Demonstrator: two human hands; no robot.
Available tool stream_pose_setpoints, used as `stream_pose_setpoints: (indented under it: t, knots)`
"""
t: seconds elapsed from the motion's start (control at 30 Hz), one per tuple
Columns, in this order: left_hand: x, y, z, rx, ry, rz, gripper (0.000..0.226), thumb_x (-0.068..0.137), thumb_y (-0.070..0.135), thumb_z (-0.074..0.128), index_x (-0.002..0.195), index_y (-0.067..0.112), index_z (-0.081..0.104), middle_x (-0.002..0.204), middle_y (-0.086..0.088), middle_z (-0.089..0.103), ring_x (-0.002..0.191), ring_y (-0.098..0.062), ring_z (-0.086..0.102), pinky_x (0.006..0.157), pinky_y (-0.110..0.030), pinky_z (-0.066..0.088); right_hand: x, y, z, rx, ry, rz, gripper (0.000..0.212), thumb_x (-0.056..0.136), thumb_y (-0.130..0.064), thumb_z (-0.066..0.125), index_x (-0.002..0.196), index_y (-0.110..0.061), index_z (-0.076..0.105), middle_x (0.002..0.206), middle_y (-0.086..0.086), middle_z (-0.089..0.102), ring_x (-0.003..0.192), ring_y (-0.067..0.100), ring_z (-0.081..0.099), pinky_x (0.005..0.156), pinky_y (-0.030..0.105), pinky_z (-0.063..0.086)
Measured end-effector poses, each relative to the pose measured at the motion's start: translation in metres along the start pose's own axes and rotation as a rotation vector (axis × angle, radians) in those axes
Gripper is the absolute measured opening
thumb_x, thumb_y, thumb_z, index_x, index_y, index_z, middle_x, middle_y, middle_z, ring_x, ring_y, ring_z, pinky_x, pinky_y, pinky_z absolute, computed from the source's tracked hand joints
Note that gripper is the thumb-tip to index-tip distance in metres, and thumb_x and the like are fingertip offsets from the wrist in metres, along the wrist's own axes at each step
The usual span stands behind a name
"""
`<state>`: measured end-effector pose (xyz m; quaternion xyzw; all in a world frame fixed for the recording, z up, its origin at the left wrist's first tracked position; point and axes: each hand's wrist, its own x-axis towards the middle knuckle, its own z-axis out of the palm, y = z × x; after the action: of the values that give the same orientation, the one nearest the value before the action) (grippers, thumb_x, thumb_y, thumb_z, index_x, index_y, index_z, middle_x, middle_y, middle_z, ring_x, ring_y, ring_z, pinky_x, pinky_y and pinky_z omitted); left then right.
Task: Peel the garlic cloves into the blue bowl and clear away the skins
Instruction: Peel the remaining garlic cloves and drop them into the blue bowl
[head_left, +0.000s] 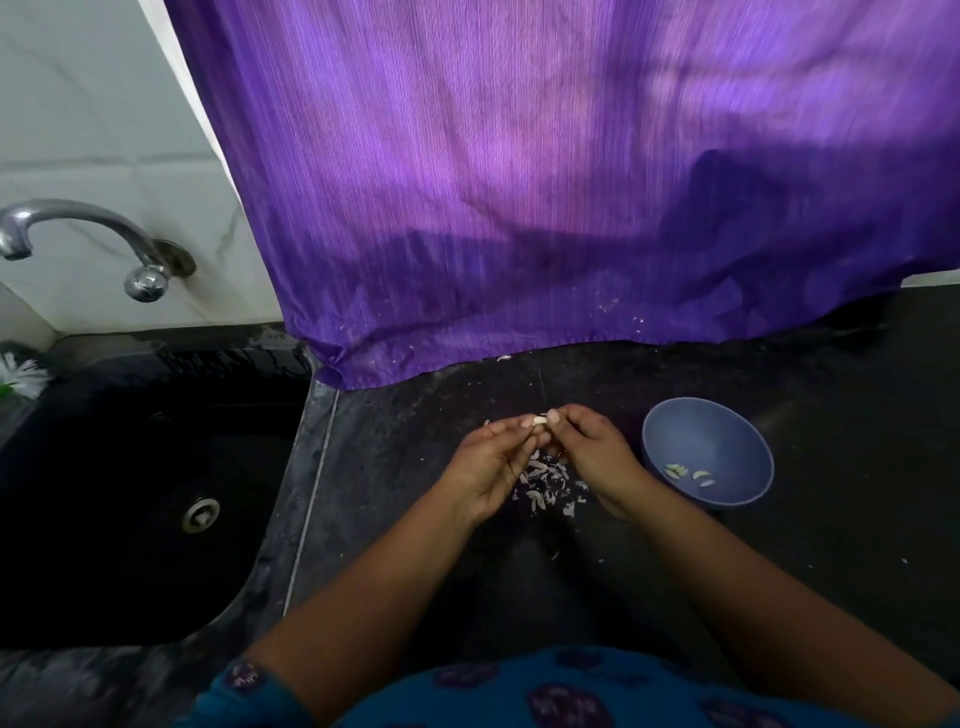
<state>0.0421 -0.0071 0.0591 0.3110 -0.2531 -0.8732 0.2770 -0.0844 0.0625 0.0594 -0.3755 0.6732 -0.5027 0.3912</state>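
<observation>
Both the left hand (491, 462) and right hand (592, 452) pinch one garlic clove (540, 419) above the skins (545, 486) on the worktop (415, 441). Strip it fully, then drop it right into the blue bowl (737, 431).

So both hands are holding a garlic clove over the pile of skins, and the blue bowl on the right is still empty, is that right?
Not quite. The blue bowl is not empty: the head view shows a few peeled cloves lying in it. The rest holds: left hand and right hand pinch a garlic clove above the pile of skins.
</observation>
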Motion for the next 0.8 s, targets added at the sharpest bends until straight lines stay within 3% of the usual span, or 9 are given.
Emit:
stream_pose_setpoints:
  t: [0.1, 0.23, 0.33, 0.4, 0.47, 0.53, 0.6, 0.73, 0.8]
  knots:
    - [0.000, -0.004, -0.001, 0.007, 0.053, 0.031, 0.009, 0.091, -0.002, 0.055, 0.094, -0.003, 0.064, 0.074, -0.009, 0.071, 0.070, -0.012, 0.071, 0.063, -0.014, 0.055, 0.000, 0.001, -0.010, -0.264, 0.117, 0.003, 0.025, 0.101, -0.027, 0.046, 0.087, -0.017, 0.064, 0.080, 0.002, 0.066, 0.076, 0.016, 0.063, 0.076, 0.036, 0.051]
    - [-0.001, -0.010, -0.006, 0.029, 0.083, 0.042, 0.008, 0.091, -0.002, 0.055, 0.091, -0.002, 0.064, 0.072, -0.008, 0.071, 0.067, -0.011, 0.070, 0.061, -0.013, 0.055, 0.000, 0.007, -0.029, -0.473, 0.051, -0.068, 0.017, 0.094, -0.012, 0.059, 0.105, -0.007, 0.071, 0.092, 0.007, 0.074, 0.079, 0.010, 0.071, 0.082, 0.031, 0.058]
    - [-0.002, -0.017, -0.006, 0.089, 0.046, 0.045, 0.010, 0.090, -0.004, 0.056, 0.094, -0.004, 0.065, 0.078, -0.011, 0.072, 0.071, -0.013, 0.071, 0.068, -0.014, 0.056, -0.006, 0.003, -0.031, -0.411, 0.090, -0.084, 0.006, 0.080, -0.018, 0.077, 0.085, -0.015, 0.074, 0.073, 0.001, 0.073, 0.060, 0.003, 0.067, 0.062, 0.017, 0.054]
    - [-0.002, -0.020, -0.005, 0.123, 0.013, 0.064, 0.011, 0.090, -0.006, 0.055, 0.096, -0.006, 0.064, 0.080, -0.012, 0.073, 0.073, -0.014, 0.071, 0.072, -0.016, 0.056, -0.008, 0.003, -0.029, -0.408, 0.172, -0.104, 0.013, 0.074, -0.023, 0.082, 0.074, -0.018, 0.071, 0.065, -0.005, 0.068, 0.055, 0.002, 0.060, 0.054, 0.010, 0.045]
    - [-0.002, -0.022, -0.004, 0.138, 0.005, 0.091, 0.010, 0.089, -0.007, 0.055, 0.096, -0.006, 0.063, 0.081, -0.012, 0.073, 0.074, -0.014, 0.071, 0.073, -0.017, 0.056, -0.008, 0.004, -0.025, -0.275, 0.183, -0.030, 0.010, 0.079, -0.017, 0.078, 0.080, -0.016, 0.068, 0.073, -0.003, 0.067, 0.064, 0.005, 0.059, 0.059, 0.011, 0.048]
    - [-0.001, -0.024, -0.004, 0.196, 0.006, 0.125, 0.010, 0.088, -0.007, 0.057, 0.095, -0.005, 0.063, 0.080, -0.011, 0.072, 0.075, -0.015, 0.071, 0.073, -0.018, 0.056, -0.011, 0.001, -0.021, 0.034, 0.097, 0.096, 0.011, 0.089, -0.004, 0.064, 0.095, -0.012, 0.067, 0.088, 0.006, 0.066, 0.074, 0.010, 0.063, 0.068, 0.019, 0.055]
    - [-0.001, -0.027, -0.005, 0.300, 0.004, 0.174, 0.009, 0.087, -0.007, 0.059, 0.093, -0.003, 0.065, 0.081, -0.010, 0.073, 0.076, -0.015, 0.071, 0.076, -0.020, 0.056, -0.014, -0.002, -0.020, 0.281, 0.011, 0.168, 0.015, 0.094, 0.000, 0.055, 0.105, -0.006, 0.064, 0.094, 0.011, 0.067, 0.077, 0.012, 0.067, 0.067, 0.021, 0.056]
    - [-0.003, -0.033, 0.000, 0.582, -0.001, 0.304, 0.008, 0.087, -0.005, 0.063, 0.090, 0.000, 0.068, 0.076, -0.006, 0.072, 0.073, -0.011, 0.068, 0.073, -0.021, 0.055, -0.015, 0.003, -0.026, 0.147, -0.009, 0.122, 0.019, 0.083, -0.003, 0.071, 0.101, -0.008, 0.066, 0.086, 0.008, 0.072, 0.080, 0.018, 0.069, 0.073, 0.027, 0.057]
    - [-0.004, -0.036, 0.004, 0.634, -0.014, 0.327, 0.010, 0.088, -0.005, 0.062, 0.088, 0.003, 0.068, 0.071, 0.000, 0.071, 0.067, -0.008, 0.065, 0.070, -0.019, 0.053, -0.016, 0.007, -0.030, 0.260, 0.005, 0.181, 0.019, 0.080, -0.001, 0.072, 0.096, -0.008, 0.066, 0.083, 0.009, 0.072, 0.080, 0.020, 0.068, 0.073, 0.028, 0.057]
